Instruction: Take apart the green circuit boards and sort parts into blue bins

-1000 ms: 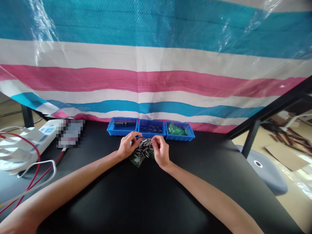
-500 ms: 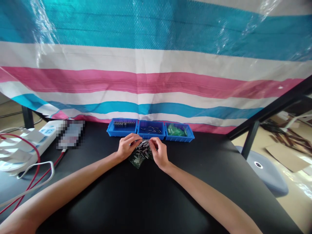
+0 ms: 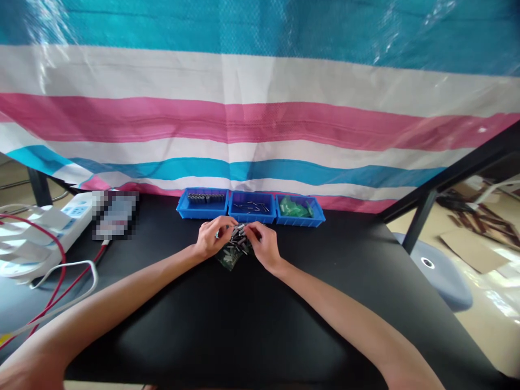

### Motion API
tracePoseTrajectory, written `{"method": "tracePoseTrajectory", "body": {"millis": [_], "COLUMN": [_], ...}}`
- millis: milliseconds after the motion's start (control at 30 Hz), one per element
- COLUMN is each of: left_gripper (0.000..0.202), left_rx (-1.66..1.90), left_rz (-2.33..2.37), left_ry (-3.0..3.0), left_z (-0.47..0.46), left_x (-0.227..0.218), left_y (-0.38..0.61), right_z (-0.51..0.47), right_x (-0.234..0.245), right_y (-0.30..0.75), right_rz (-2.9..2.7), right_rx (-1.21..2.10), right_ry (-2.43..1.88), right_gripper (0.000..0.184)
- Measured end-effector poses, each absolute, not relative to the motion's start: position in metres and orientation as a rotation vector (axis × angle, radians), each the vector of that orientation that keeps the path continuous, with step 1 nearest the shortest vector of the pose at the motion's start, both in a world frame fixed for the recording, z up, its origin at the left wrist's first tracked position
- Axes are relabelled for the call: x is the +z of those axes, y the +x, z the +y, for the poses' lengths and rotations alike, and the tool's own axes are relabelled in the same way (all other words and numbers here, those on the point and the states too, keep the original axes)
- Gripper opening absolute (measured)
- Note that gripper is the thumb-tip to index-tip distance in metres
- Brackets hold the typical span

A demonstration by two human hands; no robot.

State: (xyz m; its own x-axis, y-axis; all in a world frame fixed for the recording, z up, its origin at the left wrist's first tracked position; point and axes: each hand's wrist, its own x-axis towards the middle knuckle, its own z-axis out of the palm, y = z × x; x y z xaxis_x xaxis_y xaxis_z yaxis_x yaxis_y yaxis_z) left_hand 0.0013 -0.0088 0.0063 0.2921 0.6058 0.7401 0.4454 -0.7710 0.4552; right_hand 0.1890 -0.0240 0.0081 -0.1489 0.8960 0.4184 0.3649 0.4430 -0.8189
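Note:
A heap of small metal pins (image 3: pixel 239 238) lies on the dark table, with a greenish see-through plastic bag (image 3: pixel 229 259) beneath its near side. My left hand (image 3: pixel 212 237) is at the heap's left edge, thumb and fingers bent together at its far side. From the right, my right hand (image 3: pixel 263 244) reaches in with thumb and forefinger pinched over the pins. What either pinch holds is too small to make out. Just beyond the hands stands the middle blue bin (image 3: pixel 252 218), with several thin pins scattered in it.
The left blue bin (image 3: pixel 203 213) holds a row of dark metal cylinders; the right blue bin (image 3: pixel 300 221) holds green plastic bags. A white power strip (image 3: pixel 75 216) with red and white cables stands at left, near a blurred-out device (image 3: pixel 116 214). Behind hangs a striped sheet (image 3: pixel 260 124); a grey stool (image 3: pixel 434 276) stands right.
The view has tilted down slightly, so the bins and table sit higher in the picture. My right fingers have shifted a little left over the pins; my left hand stays beside the heap.

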Motion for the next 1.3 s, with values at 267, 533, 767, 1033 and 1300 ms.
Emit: {"method": "tracePoseTrajectory", "body": {"millis": [267,533,767,1033,1300], "left_gripper": [0.014,0.027,0.019,0.019,0.023], "left_rx": [1.449,1.434,1.491,1.483,1.412], "left_rz": [1.111,1.009,1.072,1.066,1.133], "left_ry": [2.303,2.486,2.456,2.459,2.452], "left_z": [-0.010,-0.005,-0.002,-0.002,-0.003], "left_x": [0.008,0.009,0.000,0.000,0.008], "left_y": [0.002,0.002,0.001,0.002,0.004], "right_z": [-0.025,-0.026,-0.027,-0.025,-0.028], "right_x": [0.009,0.010,0.009,0.010,0.012], "right_y": [0.190,0.190,0.189,0.189,0.190], "right_rz": [-1.713,-1.712,-1.750,-1.868,-1.782], "right_rx": [0.648,0.630,0.643,0.594,0.564], "right_ry": [-1.097,-1.078,-1.012,-0.925,-0.946], "right_gripper": [0.024,0.020,0.019,0.015,0.018]}}
